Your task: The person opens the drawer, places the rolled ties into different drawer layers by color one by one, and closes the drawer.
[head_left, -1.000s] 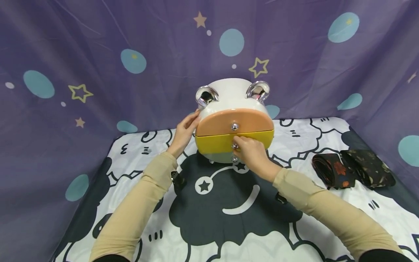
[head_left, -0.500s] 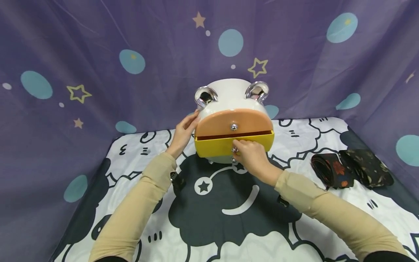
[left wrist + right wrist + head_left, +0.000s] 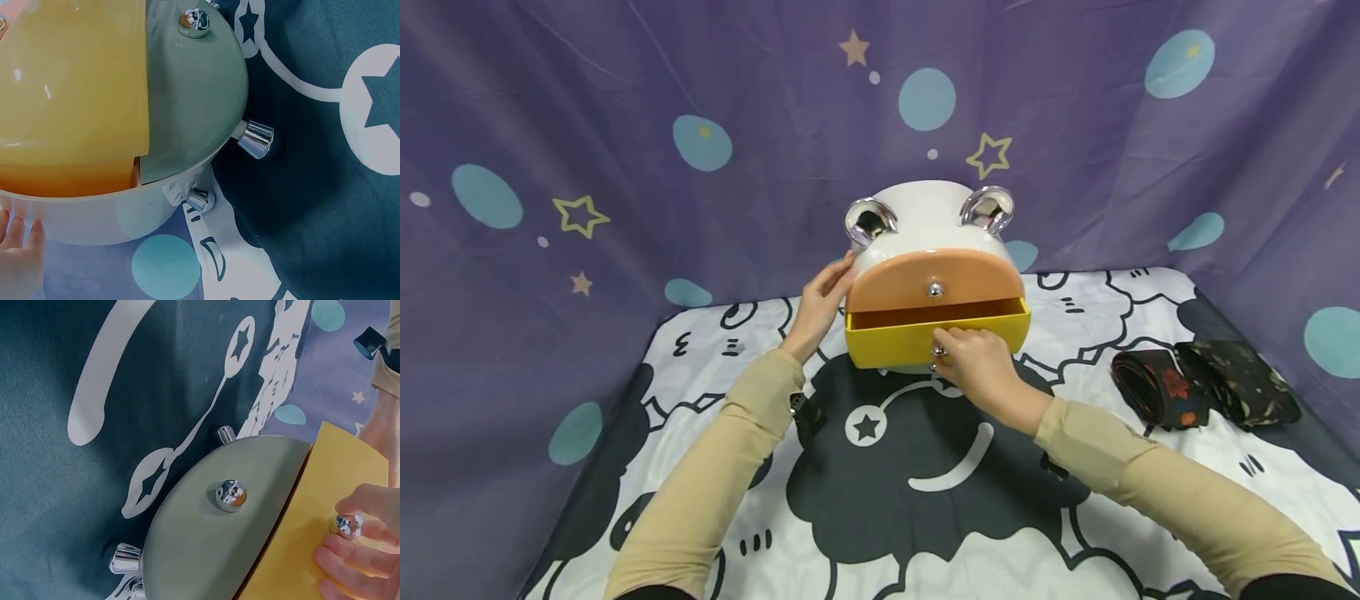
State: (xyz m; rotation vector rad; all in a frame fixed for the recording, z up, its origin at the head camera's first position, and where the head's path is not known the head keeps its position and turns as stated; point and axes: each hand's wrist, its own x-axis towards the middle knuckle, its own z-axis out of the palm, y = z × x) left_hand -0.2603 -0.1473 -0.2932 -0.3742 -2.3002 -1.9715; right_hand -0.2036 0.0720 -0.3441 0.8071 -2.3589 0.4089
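1. Yr R hand [image 3: 981,367] pinches the round silver knob [image 3: 348,526] on the glossy yellow drawer [image 3: 887,346], partly out.
2. Yr L hand [image 3: 820,308], fingers extended, rests on the rounded glossy white cabinet [image 3: 928,212], 9 o'clock side.
3. Cabinet's @ yr 12 o'clock; dark fabric roll w/ red flowers [image 3: 1165,390] @ 2.

A cartoon-print cloth [image 3: 880,517] covers the counter [image 3: 1037,571]; on it rest a drawer cabinet [image 3: 898,281] and, well apart, two dark rolled fabrics [image 3: 1161,392].
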